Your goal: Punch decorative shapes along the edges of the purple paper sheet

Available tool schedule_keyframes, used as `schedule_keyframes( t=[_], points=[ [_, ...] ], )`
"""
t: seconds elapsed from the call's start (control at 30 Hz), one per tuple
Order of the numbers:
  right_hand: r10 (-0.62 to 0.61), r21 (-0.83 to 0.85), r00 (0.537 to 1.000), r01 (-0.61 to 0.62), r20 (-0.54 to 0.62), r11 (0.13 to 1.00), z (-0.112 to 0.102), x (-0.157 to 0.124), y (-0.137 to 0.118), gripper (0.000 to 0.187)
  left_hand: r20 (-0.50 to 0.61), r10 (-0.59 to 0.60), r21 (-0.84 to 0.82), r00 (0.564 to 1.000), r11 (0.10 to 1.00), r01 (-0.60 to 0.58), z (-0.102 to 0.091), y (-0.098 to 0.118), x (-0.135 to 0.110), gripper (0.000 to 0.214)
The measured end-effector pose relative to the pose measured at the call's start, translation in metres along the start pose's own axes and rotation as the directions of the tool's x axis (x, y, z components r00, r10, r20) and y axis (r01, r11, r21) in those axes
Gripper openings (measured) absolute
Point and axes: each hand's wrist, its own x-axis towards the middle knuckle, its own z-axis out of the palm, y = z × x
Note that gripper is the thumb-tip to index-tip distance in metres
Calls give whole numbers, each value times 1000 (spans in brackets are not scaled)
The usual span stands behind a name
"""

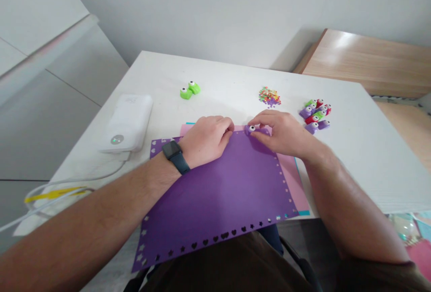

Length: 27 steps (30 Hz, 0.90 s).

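Observation:
A purple sheet of paper [222, 189] lies in front of me with small star, heart and flower shapes punched along its edges. My right hand [279, 130] is closed around a small purple craft punch [249, 129] at the sheet's far edge. To the left of it, my left hand [210, 137] has its fingers curled and pinched on that same far edge. Beneath the purple sheet, a pink sheet [292, 177] and a strip of blue paper [304, 213] stick out. Whether the punch is pressed down cannot be seen.
Two green craft punches [190, 90] stand at the back left. A heap of colored paper bits [269, 96] and a cluster of several punches [315, 115] are farther right. A white power bank [129, 121] with a cable [101, 177] lies on the white table [222, 85].

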Motion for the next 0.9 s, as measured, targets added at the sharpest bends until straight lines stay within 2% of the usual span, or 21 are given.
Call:
schedule_keyframes(
  t=[0.9],
  points=[
    [-13,-32,1000,13,-9,999,-1,-2,1,23,-5,1,32,1000,999,-1,1,1,0,23]
  ],
)
